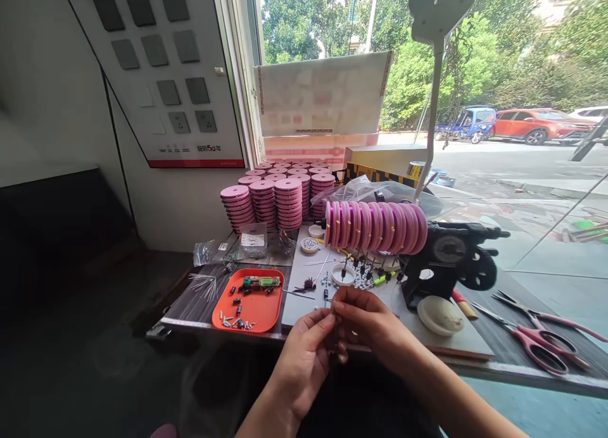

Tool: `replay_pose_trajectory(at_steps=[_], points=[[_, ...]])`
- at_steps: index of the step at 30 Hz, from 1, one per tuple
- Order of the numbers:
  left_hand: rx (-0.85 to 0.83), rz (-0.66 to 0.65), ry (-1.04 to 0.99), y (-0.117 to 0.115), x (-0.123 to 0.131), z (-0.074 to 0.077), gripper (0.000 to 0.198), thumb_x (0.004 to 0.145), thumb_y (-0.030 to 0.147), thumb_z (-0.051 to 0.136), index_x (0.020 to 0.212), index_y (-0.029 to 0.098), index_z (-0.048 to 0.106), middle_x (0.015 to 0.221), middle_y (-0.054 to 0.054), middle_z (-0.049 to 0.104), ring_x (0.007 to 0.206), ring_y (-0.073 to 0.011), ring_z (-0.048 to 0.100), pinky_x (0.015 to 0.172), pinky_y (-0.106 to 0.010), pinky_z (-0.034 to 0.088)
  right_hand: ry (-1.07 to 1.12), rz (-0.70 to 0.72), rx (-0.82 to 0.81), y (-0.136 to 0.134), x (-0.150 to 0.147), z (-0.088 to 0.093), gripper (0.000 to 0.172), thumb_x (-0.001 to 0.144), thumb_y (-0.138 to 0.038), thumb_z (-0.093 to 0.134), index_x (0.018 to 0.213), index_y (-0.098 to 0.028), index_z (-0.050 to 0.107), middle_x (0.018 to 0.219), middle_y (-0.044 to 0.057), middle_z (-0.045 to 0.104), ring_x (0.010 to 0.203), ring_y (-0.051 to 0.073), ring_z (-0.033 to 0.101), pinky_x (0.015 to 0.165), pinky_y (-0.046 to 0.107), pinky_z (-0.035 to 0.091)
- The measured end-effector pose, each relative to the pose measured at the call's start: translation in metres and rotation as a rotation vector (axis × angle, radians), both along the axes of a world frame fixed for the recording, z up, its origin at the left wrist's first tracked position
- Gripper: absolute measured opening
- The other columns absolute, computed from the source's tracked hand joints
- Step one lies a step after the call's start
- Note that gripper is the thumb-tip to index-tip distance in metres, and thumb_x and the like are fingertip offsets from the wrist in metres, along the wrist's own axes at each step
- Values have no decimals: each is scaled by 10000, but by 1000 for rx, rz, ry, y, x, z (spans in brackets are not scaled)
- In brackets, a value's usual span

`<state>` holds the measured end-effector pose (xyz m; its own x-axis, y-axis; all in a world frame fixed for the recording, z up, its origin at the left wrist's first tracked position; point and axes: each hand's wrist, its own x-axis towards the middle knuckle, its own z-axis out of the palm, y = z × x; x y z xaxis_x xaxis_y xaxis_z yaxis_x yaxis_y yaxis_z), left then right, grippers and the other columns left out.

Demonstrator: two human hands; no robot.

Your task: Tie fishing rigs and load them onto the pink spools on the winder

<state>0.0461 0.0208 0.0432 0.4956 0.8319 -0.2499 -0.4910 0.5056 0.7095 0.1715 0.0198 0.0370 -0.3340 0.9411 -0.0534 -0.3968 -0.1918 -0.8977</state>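
My left hand point(304, 356) and my right hand point(368, 321) meet just in front of the table edge, fingers pinched together on a very small part that I cannot make out. Directly beyond them lies a grey work mat point(304, 299) with small beads, thin lines and a little white dish point(342, 275). A row of pink spools point(375, 226) sits on the shaft of a black hand-crank winder point(451, 261) behind my right hand.
An orange tray point(249, 305) with small parts lies to the left. Stacks of pink spools point(278, 200) stand at the back by the window. Red-handled scissors point(536, 340) lie at the right, with a cream oval dish point(439, 314) nearer.
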Motion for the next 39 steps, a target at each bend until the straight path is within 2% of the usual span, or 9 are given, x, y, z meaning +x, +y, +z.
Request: replay_pose_trajectory(at_steps=[4, 7, 10, 13, 18, 24, 29, 32, 39], points=[[118, 90, 122, 4, 2, -3, 181, 688, 288, 676, 707, 131, 588, 616, 1, 575, 508, -77, 497, 515, -199, 384, -290, -365, 203, 7, 10, 4, 276, 743, -426, 571, 821, -161, 553, 537, -43, 460, 438, 85, 414, 438, 218, 307], [358, 181, 360, 6, 2, -6, 191, 739, 339, 614, 765, 154, 575, 648, -5, 596, 591, -118, 557, 627, -244, 424, -668, -658, 372, 14, 18, 10, 315, 780, -393, 506, 958, -145, 583, 511, -45, 438, 465, 104, 389, 480, 240, 301], [556, 203, 613, 6, -1, -5, 253, 781, 336, 556, 979, 180, 538, 852, -54, 624, 722, -172, 603, 699, -296, 436, -885, -666, 417, 20, 20, 16, 347, 803, -351, 459, 1049, -130, 565, 461, -46, 447, 457, 124, 407, 504, 256, 306], [717, 301, 805, 6, -2, 2, 320, 782, 282, 545, 1091, 209, 503, 1057, -82, 571, 805, -187, 585, 712, -306, 431, -751, -633, 388, 24, 17, 20, 315, 797, -391, 457, 918, -126, 579, 443, -53, 402, 434, 115, 374, 456, 241, 282], [916, 324, 836, 14, 10, 17, 219, 801, 265, 516, 986, 187, 603, 868, -51, 561, 750, -176, 521, 695, -287, 401, -512, -553, 369, 19, 20, 32, 273, 717, -419, 580, 683, -149, 567, 564, -28, 449, 508, 89, 340, 477, 223, 275], [671, 145, 403, 20, 31, 21, 180, 774, 293, 553, 684, 157, 629, 693, -16, 551, 742, -159, 511, 714, -247, 381, -240, -392, 203, 15, 26, 36, 253, 664, -380, 659, 661, -140, 578, 566, -33, 468, 522, 78, 370, 493, 213, 287], [237, -95, 75, 2, 23, 8, 188, 781, 336, 550, 721, 158, 541, 556, 9, 555, 502, -115, 505, 573, -257, 410, -6, -265, 60, 16, 21, 29, 251, 652, -357, 688, 717, -144, 571, 557, -21, 543, 438, 50, 366, 431, 191, 244], [99, -175, 11, -9, 13, -5, 194, 788, 315, 546, 692, 152, 504, 509, 12, 549, 400, -101, 495, 507, -261, 421, 34, -255, 35, 14, 18, 30, 271, 650, -363, 696, 720, -147, 548, 550, -17, 573, 405, 40, 394, 405, 178, 219], [30, -128, 26, -18, 1, -13, 163, 801, 279, 562, 742, 131, 529, 538, 23, 548, 431, -82, 526, 550, -242, 438, 49, -269, 64, 13, 17, 32, 258, 661, -347, 695, 718, -151, 536, 540, -29, 569, 405, 47, 446, 387, 167, 252]])
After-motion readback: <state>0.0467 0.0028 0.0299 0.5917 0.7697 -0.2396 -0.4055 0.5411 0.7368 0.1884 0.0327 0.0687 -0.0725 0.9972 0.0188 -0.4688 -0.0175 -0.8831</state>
